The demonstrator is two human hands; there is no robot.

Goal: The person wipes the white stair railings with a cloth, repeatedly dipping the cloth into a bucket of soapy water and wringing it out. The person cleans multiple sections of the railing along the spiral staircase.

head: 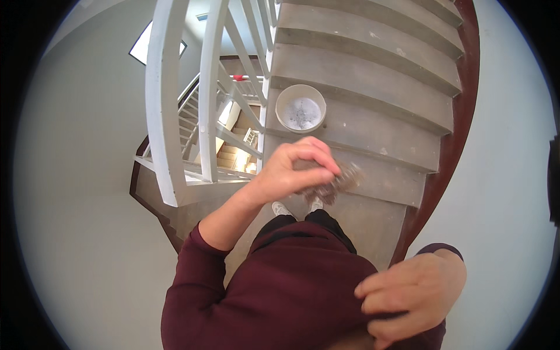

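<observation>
My left hand is closed on a crumpled, brownish translucent piece of material, perhaps thin plastic or a scourer; motion blur hides its exact kind. It hangs out under and past the fingertips, above my shoes. Beyond that hand, a white round bucket with foamy liquid stands on a concrete stair step, close to the balusters. My right hand is at the lower right, in front of my maroon top, its fingers bent and slightly apart. Nothing shows between them, though its palm is turned out of sight.
Concrete steps run up the picture, with a dark red skirting and pale wall on the right. A white railing borders an open stairwell on the left, where lower flights show. A red item lies at a farther railing.
</observation>
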